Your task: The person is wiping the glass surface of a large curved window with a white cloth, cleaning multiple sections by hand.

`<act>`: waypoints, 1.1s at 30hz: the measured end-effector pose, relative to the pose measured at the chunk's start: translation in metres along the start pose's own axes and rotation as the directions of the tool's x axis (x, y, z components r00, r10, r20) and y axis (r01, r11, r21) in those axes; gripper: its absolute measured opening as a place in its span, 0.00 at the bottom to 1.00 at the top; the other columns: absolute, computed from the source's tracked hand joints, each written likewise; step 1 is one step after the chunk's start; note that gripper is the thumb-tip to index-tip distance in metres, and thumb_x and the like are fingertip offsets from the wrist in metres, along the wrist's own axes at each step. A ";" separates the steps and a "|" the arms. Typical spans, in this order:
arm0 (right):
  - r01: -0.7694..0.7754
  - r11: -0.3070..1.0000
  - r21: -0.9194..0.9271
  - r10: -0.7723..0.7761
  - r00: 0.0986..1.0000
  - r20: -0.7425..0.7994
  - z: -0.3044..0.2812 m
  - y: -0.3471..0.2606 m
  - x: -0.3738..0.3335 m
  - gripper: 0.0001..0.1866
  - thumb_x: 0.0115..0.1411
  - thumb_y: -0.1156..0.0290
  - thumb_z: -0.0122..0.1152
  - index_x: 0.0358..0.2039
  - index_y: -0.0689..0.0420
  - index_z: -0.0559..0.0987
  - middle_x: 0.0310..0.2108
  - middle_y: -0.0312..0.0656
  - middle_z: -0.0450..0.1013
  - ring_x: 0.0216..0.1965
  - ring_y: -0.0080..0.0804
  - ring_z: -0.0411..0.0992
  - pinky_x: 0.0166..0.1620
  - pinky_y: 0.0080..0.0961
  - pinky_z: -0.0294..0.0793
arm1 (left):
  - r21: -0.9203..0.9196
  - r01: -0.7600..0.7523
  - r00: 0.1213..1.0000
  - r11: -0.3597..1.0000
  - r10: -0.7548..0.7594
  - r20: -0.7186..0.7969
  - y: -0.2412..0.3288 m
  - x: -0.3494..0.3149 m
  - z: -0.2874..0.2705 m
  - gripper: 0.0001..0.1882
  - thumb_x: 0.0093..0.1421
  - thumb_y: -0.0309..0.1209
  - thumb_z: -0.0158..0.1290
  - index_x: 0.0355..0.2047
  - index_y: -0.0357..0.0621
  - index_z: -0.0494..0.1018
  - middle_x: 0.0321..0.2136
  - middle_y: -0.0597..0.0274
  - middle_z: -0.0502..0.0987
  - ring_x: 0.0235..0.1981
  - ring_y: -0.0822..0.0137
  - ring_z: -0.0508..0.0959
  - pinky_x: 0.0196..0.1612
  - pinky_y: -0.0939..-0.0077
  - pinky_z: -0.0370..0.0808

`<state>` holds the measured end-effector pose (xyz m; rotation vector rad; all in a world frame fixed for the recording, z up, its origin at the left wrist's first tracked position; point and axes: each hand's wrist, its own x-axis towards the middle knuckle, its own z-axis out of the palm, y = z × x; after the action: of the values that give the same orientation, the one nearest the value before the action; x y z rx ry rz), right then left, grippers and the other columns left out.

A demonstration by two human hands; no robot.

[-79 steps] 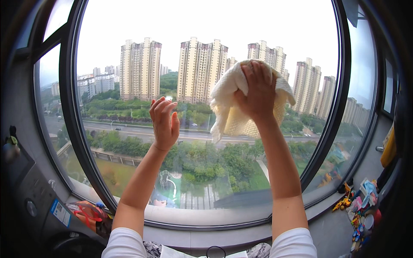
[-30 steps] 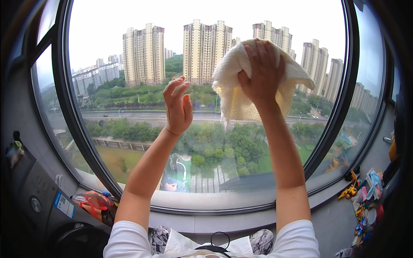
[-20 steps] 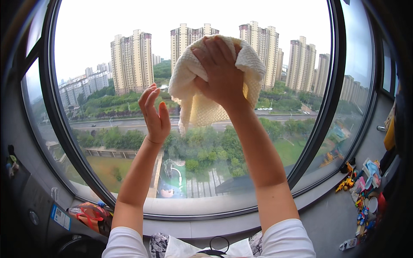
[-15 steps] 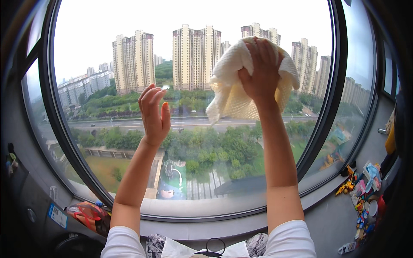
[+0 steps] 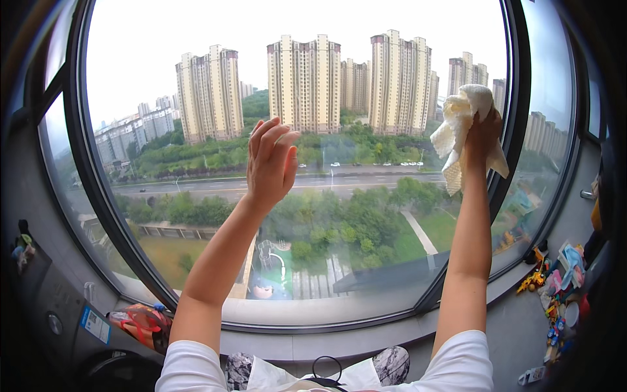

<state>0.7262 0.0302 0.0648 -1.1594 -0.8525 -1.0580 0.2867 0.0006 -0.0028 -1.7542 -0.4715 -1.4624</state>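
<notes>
A large window pane [image 5: 366, 196] with a dark frame [image 5: 516, 85] fills the middle of the head view. My right hand [image 5: 482, 140] is pressed round a cream textured cloth [image 5: 460, 117], held against the glass close to the right frame bar. The cloth is bunched, and its lower corners hang below the fingers. Near the middle of the pane my left hand [image 5: 269, 163] is raised with its fingers loosely bent and apart, holding nothing. Its fingertips are at the glass or just off it; I cannot tell which.
A grey sill [image 5: 320, 346] runs below the window. At lower left are a front-loading washing machine [image 5: 55, 323] and a red patterned bag [image 5: 140, 321]. Several colourful toys [image 5: 555, 287] lie heaped at lower right. A metal handle [image 5: 586, 195] juts from the right side.
My right hand has moved right and somewhat down across the pane with the cloth, which is now more bunched. My left hand has shifted a little to the right, still empty.
</notes>
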 end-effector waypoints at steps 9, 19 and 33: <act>0.271 0.921 0.279 -0.273 0.961 -0.035 0.002 -0.144 -0.002 0.24 0.49 0.63 0.54 0.49 0.46 0.77 0.56 0.36 0.67 0.61 0.40 0.58 0.63 0.45 0.46 | -0.125 0.014 0.997 0.992 -0.023 -0.071 0.006 0.002 0.000 0.13 0.55 0.22 0.48 0.43 0.41 0.69 0.43 0.54 0.69 0.54 0.51 0.65 0.59 0.56 0.60; 0.513 0.840 0.178 -0.497 0.859 -0.125 -0.002 -0.241 -0.028 0.32 0.43 0.49 0.57 0.50 0.45 0.73 0.58 0.42 0.61 0.61 0.46 0.55 0.55 0.64 0.49 | -0.369 -0.035 0.944 0.929 -0.091 -0.318 -0.001 0.003 0.002 0.15 0.56 0.23 0.47 0.45 0.40 0.68 0.42 0.53 0.70 0.51 0.49 0.67 0.55 0.56 0.64; 0.472 0.832 0.292 -0.536 0.818 0.207 -0.070 -0.122 -0.144 0.29 0.43 0.53 0.58 0.49 0.41 0.75 0.60 0.41 0.60 0.62 0.48 0.54 0.60 0.61 0.42 | -0.369 -0.032 0.910 0.929 -0.125 -0.395 0.025 0.003 0.011 0.12 0.57 0.21 0.45 0.42 0.40 0.70 0.39 0.55 0.73 0.48 0.53 0.71 0.51 0.63 0.67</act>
<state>0.5668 -0.0165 -0.0493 -0.9126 -1.5351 -1.1968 0.3120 -0.0074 -0.0089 -1.6438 -0.0119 -1.9976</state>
